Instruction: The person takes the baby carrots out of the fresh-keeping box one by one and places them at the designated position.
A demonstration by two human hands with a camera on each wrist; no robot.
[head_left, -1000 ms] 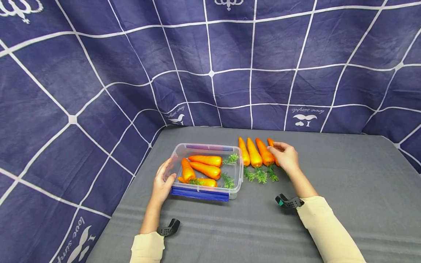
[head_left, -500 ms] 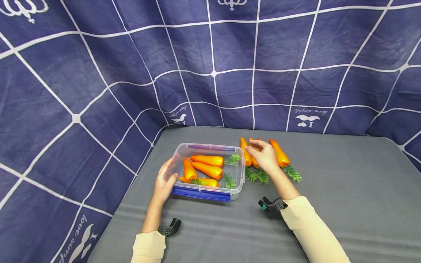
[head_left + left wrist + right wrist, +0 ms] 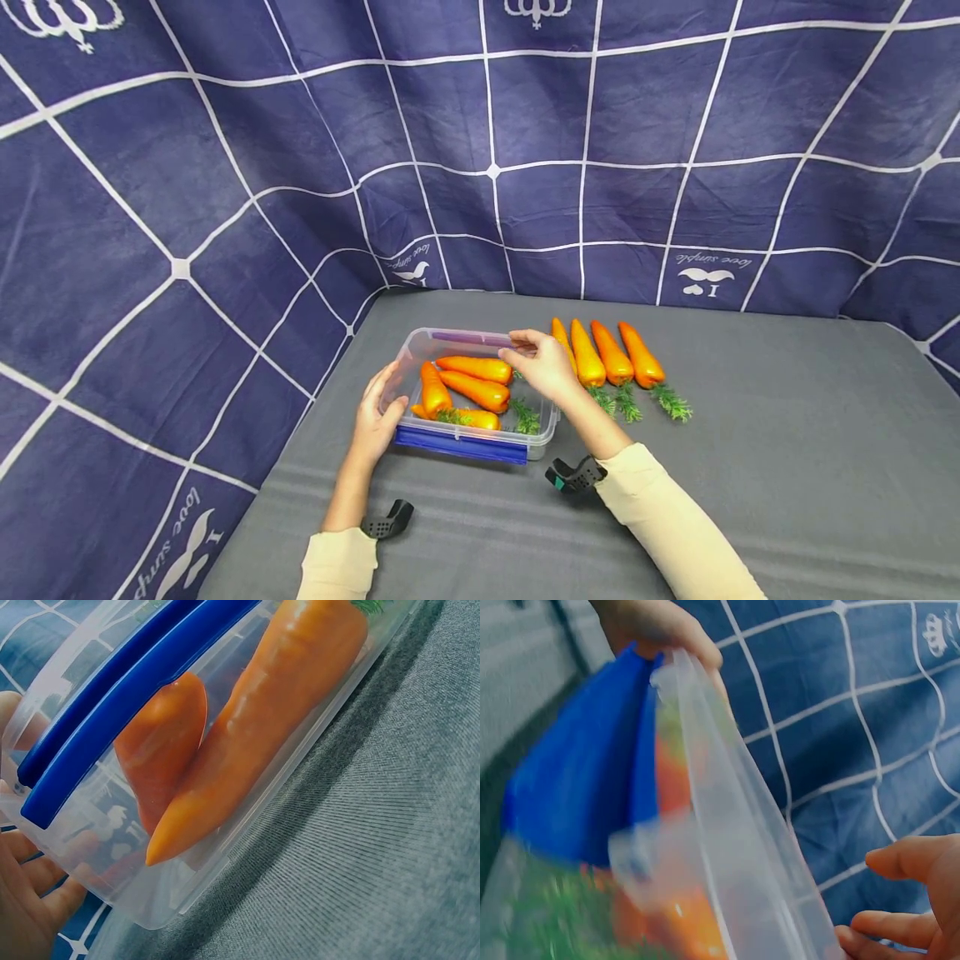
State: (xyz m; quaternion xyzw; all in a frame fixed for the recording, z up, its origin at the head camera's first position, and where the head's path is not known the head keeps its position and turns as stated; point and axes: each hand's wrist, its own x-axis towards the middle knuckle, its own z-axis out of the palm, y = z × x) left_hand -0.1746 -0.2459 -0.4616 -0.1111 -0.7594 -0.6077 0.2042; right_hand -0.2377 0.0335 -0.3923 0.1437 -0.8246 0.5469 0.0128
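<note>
A clear plastic food container (image 3: 480, 337) with blue side clips holds several orange carrots (image 3: 476, 392) with green leafy tops. My left hand (image 3: 377, 417) grips its left end, thumb by the front corner and fingers along the outer wall. In the left wrist view, carrots (image 3: 247, 742) show through the wall beside the fingers (image 3: 41, 874). My right hand (image 3: 543, 362) hovers over the container's right end with fingers apart and nothing between them. In the right wrist view, its fingers (image 3: 907, 859) are spread near the translucent rim (image 3: 757, 847).
Several more carrots (image 3: 615, 362) lie side by side on the grey tabletop (image 3: 787, 417), right of the container, tips toward the back. The leftmost is partly hidden by my right hand. A blue cloth with white lines (image 3: 637, 125) hangs behind and to the left.
My right hand has left the rightmost carrot in the table row and moved left across the row to above the container. My left hand stays on the container's left end.
</note>
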